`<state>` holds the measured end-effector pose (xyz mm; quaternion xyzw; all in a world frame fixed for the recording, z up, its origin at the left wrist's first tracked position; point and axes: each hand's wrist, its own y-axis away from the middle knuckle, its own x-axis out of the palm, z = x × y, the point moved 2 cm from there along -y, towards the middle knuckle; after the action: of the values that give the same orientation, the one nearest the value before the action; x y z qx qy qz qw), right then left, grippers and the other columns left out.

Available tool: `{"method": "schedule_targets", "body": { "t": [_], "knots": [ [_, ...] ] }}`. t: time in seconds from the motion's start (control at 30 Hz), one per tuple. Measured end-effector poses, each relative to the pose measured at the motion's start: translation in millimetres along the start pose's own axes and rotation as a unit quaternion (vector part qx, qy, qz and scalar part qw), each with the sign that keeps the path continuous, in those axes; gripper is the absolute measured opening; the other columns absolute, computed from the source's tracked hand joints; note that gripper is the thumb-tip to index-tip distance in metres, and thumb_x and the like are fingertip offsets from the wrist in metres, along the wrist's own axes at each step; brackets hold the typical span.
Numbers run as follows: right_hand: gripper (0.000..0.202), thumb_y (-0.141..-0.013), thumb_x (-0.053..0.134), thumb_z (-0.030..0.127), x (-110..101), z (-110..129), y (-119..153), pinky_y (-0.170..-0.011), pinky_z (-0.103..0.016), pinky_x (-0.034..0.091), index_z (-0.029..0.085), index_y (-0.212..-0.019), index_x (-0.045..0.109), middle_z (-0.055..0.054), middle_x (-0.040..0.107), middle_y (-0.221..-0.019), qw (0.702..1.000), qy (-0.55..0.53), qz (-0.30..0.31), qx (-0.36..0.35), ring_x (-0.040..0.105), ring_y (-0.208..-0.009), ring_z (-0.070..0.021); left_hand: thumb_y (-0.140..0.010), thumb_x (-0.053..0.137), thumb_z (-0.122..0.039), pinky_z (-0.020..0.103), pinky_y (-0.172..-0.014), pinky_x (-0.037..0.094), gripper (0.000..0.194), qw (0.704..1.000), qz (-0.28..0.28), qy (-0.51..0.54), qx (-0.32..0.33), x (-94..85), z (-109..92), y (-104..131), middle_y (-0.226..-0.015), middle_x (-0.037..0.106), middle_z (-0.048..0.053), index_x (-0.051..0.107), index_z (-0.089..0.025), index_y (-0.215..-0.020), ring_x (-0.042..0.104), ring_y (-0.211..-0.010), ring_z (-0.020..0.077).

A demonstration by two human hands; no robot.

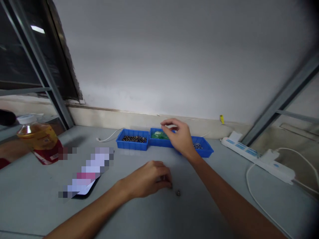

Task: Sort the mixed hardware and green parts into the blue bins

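My left hand (152, 179) is low over the grey table, its fingers curled and closed; whatever they hold, if anything, is hidden. Just right of its fingertips lies a small metal piece (178, 193), too blurred to name. My right hand (178, 134) is raised in front of the blue bins, thumb and forefinger drawn together in a pinch; nothing can be made out between them. Behind it, the middle blue bin (160, 142) contains green material. The right blue bin (205, 153), partly covered by my hand, contains small silvery parts. Brass-and-dark small pieces fill the left blue bin (132, 145).
A phone (89, 176) with a lit, pixelated screen lies at left, near a bottle (41, 139) of amber drink. A white power strip (259, 159) with cables runs along the right side. The wall (159, 66) rises behind the bins, with metal frame posts at both sides.
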<state>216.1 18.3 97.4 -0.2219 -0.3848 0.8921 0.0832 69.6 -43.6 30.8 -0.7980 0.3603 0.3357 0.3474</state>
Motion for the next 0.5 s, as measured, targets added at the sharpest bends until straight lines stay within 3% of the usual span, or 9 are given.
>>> {"method": "schedule_targets", "body": {
  "t": [0.1, 0.17, 0.23, 0.5],
  "knots": [
    [0.013, -0.079, 0.062, 0.014, -10.4, -15.7, 29.2, -0.069, -0.029, 0.05, 0.021, -0.082, 0.073, -0.002, 0.074, -0.086, 0.984, 0.019, 0.179, 0.011, 0.066, -0.079, -0.0166, -0.089, 0.067, -0.02, 0.025, -0.075, 0.048, 0.002, 0.996, -0.093, 0.011, 0.004, -5.2, 2.8, -0.2, -0.084, 0.069, 0.001, 0.068, -0.019, -0.089, 0.063, -0.08, 0.0154],
    [0.016, -0.077, 0.062, 0.012, -16.3, -26.1, 50.5, -0.064, -0.026, 0.049, 0.021, -0.084, 0.074, -0.001, 0.073, -0.081, 0.948, 0.017, 0.315, 0.032, 0.064, -0.071, -0.0146, -0.089, 0.066, -0.02, 0.026, -0.073, 0.048, 0.002, 0.989, -0.145, 0.017, 0.01, -8.5, 3.3, -0.3, -0.083, 0.069, 0.002, 0.067, -0.019, -0.089, 0.063, -0.079, 0.0155],
    [0.021, -0.075, 0.062, 0.009, -22.0, -34.4, 67.7, -0.059, -0.024, 0.047, 0.021, -0.086, 0.074, 0.001, 0.071, -0.073, 0.919, 0.017, 0.389, 0.059, 0.061, -0.064, -0.0133, -0.09, 0.065, -0.019, 0.026, -0.071, 0.049, 0.003, 0.984, -0.176, 0.026, 0.024, -10.6, 2.8, -0.5, -0.083, 0.069, 0.003, 0.067, -0.018, -0.088, 0.064, -0.078, 0.0155],
    [0.039, -0.065, 0.056, -0.002, -24.9, -43.4, 91.8, -0.057, -0.022, 0.045, 0.023, -0.089, 0.075, 0.002, 0.065, -0.074, 0.906, 0.006, 0.42, 0.063, 0.056, -0.062, -0.0113, -0.087, 0.066, -0.013, 0.026, -0.07, 0.049, 0.007, 0.968, -0.244, 0.037, 0.051, -15.9, 1.0, -0.7, -0.081, 0.07, 0.003, 0.066, -0.017, -0.082, 0.064, -0.077, 0.0144]
  ]
}}
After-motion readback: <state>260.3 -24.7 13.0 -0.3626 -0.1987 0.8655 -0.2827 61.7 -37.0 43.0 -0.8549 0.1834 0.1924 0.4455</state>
